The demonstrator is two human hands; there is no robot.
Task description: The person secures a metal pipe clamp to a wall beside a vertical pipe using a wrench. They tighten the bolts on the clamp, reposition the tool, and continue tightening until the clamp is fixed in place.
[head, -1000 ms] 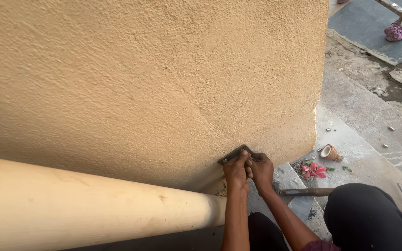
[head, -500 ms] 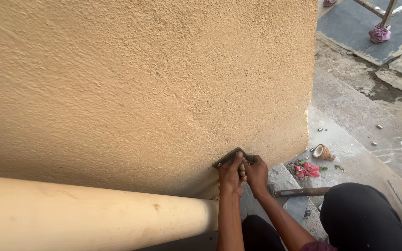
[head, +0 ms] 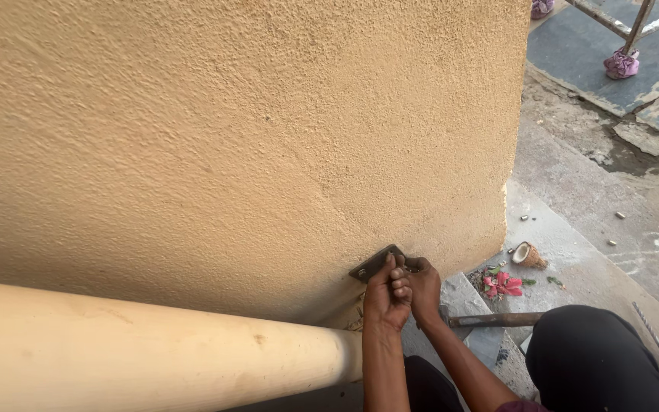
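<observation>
Left hand: fingers curled shut around the lower edge of a dark metal plate, pressing it against the wall.
Right hand: touching the left hand on its right side, fingers folded together at the plate's right end; whether they clamp the plate itself cannot be told.
Metal plate: flat, dark, tilted, just above both hands, lying on the textured tan wall near its lower corner.
Cream pipe: thick and smooth, running from the far left up to just below the left hand's wrist.
Metal rod: just right of the right forearm, lying on the ground.
Red flower: right of the hands, near a broken coconut shell.
</observation>
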